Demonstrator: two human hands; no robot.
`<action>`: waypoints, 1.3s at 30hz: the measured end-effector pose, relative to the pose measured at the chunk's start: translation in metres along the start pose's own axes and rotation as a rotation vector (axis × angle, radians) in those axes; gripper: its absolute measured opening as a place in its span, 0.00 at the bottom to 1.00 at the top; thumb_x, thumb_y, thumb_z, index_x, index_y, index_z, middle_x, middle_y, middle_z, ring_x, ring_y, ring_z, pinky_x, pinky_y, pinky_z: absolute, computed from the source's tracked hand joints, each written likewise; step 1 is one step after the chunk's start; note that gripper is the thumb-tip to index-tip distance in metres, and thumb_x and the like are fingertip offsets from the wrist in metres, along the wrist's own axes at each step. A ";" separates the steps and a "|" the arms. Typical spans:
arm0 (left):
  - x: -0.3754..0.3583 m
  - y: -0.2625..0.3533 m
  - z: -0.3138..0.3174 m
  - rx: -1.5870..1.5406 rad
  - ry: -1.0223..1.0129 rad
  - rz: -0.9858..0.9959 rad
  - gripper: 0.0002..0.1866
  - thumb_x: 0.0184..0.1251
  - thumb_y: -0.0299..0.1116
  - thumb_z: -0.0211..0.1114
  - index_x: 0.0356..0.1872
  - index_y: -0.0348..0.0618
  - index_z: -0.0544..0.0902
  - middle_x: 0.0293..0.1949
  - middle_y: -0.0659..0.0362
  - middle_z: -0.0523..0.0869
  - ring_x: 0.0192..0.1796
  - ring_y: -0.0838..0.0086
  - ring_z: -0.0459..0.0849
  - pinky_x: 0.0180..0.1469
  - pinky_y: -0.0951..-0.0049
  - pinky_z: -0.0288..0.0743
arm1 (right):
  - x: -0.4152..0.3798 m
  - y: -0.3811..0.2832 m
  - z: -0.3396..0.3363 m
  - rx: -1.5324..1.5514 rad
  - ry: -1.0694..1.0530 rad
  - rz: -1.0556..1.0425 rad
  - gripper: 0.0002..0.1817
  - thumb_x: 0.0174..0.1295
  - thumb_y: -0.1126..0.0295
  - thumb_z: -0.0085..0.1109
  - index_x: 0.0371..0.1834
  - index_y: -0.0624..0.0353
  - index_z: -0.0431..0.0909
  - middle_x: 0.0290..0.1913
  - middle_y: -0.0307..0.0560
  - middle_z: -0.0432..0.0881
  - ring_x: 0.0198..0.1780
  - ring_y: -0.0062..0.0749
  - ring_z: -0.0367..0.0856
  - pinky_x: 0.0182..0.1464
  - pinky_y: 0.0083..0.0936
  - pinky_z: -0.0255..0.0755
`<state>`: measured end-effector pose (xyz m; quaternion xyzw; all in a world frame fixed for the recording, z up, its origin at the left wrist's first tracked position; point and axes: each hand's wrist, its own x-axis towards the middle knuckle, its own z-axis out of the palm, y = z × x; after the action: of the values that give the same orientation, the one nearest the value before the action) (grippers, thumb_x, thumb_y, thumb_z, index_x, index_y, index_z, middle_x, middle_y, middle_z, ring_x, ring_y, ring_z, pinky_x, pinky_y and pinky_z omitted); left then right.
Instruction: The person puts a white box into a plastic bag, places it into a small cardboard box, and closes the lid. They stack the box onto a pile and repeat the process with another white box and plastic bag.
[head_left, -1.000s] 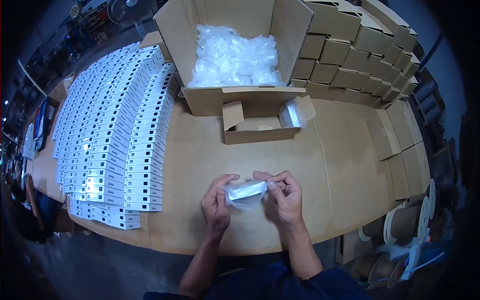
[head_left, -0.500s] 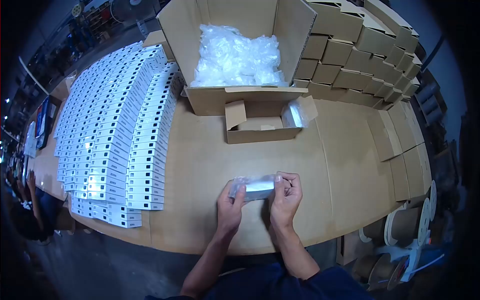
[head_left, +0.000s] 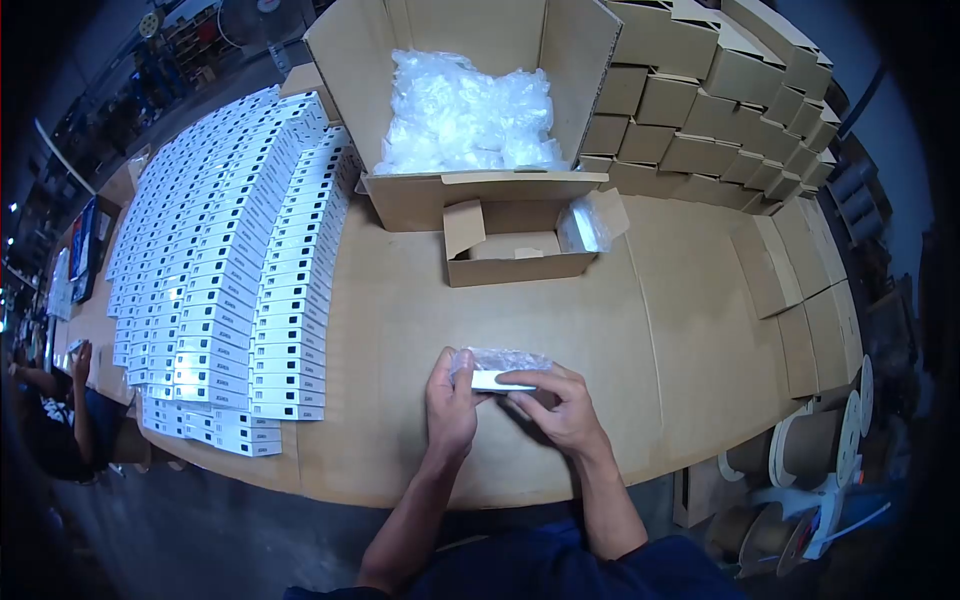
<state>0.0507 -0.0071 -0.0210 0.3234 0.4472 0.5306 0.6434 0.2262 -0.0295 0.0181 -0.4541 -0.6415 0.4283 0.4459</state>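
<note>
Both of my hands are closed on a white item in clear bubble wrap [head_left: 490, 380], low over the near middle of the table. My left hand [head_left: 453, 405] grips its left end, thumb on the near face. At its right part, my right hand [head_left: 562, 405] pinches it with the fingers over the near face. Beyond them stands a small open cardboard box [head_left: 520, 270], with a wrapped item [head_left: 583, 228] at its right end. A large open carton [head_left: 410, 205] behind it holds clear plastic bags or wrap [head_left: 470, 115].
Stacks of white labelled boxes [head_left: 215, 270] fill the table's left side. Brown cardboard boxes [head_left: 690, 120] are piled at the back right, with more along the right edge [head_left: 790, 290]. Reels [head_left: 810, 450] stand below right. Another person's arm [head_left: 82, 400] shows at the far left.
The wrapped item has been turned so a white side shows between my hands. My right hand's fingers have moved over its near face. The other person's hand at the left has risen.
</note>
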 end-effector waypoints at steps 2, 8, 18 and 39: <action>-0.002 0.006 0.000 -0.038 0.004 -0.049 0.14 0.90 0.40 0.45 0.51 0.41 0.74 0.46 0.53 0.85 0.49 0.67 0.89 0.55 0.60 0.89 | 0.006 -0.010 -0.003 -0.086 0.020 0.052 0.19 0.58 0.81 0.74 0.54 0.57 0.90 0.51 0.52 0.91 0.52 0.42 0.89 0.57 0.30 0.81; -0.001 0.019 -0.017 -0.012 -0.094 -0.092 0.13 0.89 0.38 0.44 0.53 0.39 0.73 0.51 0.49 0.84 0.51 0.62 0.90 0.54 0.57 0.90 | 0.009 -0.015 -0.009 -0.003 0.001 0.099 0.18 0.55 0.83 0.73 0.51 0.66 0.89 0.50 0.55 0.91 0.54 0.39 0.89 0.60 0.31 0.80; -0.011 0.050 -0.016 0.051 -0.397 0.081 0.24 0.81 0.32 0.61 0.72 0.36 0.69 0.77 0.47 0.64 0.71 0.58 0.77 0.66 0.57 0.83 | 0.007 -0.002 -0.019 0.012 -0.001 -0.006 0.18 0.56 0.75 0.77 0.51 0.60 0.89 0.68 0.54 0.83 0.80 0.56 0.67 0.80 0.48 0.61; 0.015 0.076 -0.011 0.451 -0.400 0.332 0.30 0.64 0.25 0.75 0.68 0.42 0.77 0.77 0.47 0.65 0.71 0.59 0.77 0.64 0.62 0.80 | 0.040 -0.051 -0.048 -0.816 -0.147 -0.529 0.12 0.57 0.76 0.65 0.45 0.58 0.82 0.46 0.46 0.83 0.43 0.40 0.80 0.48 0.34 0.78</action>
<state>0.0114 0.0238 0.0393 0.6236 0.3594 0.4417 0.5355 0.2549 0.0042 0.0858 -0.3819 -0.8800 0.0451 0.2787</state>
